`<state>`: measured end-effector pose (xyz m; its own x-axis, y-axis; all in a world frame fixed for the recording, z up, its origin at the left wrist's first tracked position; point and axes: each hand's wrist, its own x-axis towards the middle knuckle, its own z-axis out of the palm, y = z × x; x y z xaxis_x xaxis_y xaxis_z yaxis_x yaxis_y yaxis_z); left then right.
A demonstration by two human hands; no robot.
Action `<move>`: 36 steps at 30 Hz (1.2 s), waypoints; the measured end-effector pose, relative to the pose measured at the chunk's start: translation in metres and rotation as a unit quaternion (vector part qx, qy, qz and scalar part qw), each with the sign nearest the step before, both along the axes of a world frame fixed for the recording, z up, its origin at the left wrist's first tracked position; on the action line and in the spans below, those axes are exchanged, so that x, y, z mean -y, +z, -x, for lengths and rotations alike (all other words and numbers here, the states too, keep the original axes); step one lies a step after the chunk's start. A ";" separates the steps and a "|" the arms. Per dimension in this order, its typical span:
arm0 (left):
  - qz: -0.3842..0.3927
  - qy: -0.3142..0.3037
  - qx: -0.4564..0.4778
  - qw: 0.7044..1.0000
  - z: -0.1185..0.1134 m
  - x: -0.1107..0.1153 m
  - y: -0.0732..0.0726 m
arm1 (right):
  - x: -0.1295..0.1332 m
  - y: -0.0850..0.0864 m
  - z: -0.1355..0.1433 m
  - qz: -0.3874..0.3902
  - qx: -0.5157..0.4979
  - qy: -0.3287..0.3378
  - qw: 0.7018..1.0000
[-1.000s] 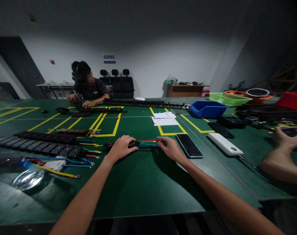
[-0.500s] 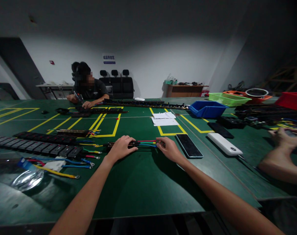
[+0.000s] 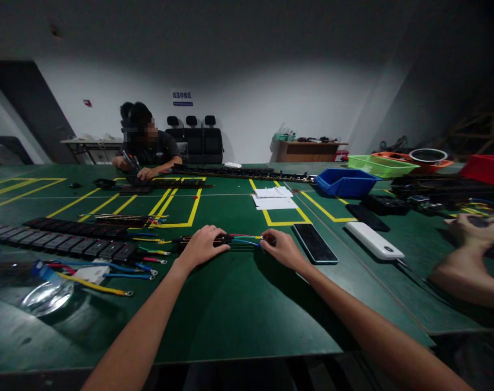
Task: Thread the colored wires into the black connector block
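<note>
My left hand is wrapped over a dark busbar-like strip lying on the green table, near the strip's right end. Red, green and blue wires come out of that end toward the right. The fingers of my right hand are pinched round the wire ends. A yellow wire shows at the strip's left end. Further left lie long black segmented strips with coloured, lug-tipped wires.
Right of my right hand are a dark phone and a white power bank. Beyond stands a blue bin. A clear bottle lies at left. One person works across the table; another person's hands are at right.
The fingertips of my right hand have shifted slightly at the wire ends, and the red wire now reaches less far toward them. My left hand has stayed in place.
</note>
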<state>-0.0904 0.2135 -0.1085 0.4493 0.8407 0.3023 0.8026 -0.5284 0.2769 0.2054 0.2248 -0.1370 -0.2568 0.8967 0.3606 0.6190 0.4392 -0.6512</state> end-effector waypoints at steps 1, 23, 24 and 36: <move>0.000 0.000 0.001 1.000 0.000 0.000 0.000 | 0.000 0.000 0.000 -0.002 -0.015 -0.003 1.000; -0.001 0.003 -0.005 1.000 -0.001 0.002 0.002 | 0.002 0.003 0.004 -0.054 -0.081 -0.032 0.995; -0.003 0.001 -0.005 1.000 -0.001 0.002 0.002 | 0.002 0.002 0.004 -0.046 -0.091 -0.035 0.994; -0.015 -0.005 -0.006 1.000 0.001 0.000 -0.002 | 0.000 0.001 0.001 -0.006 -0.046 -0.019 0.999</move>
<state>-0.0913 0.2133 -0.1104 0.4616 0.8266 0.3220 0.7999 -0.5448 0.2518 0.2049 0.2246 -0.1359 -0.1876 0.9009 0.3913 0.5727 0.4240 -0.7016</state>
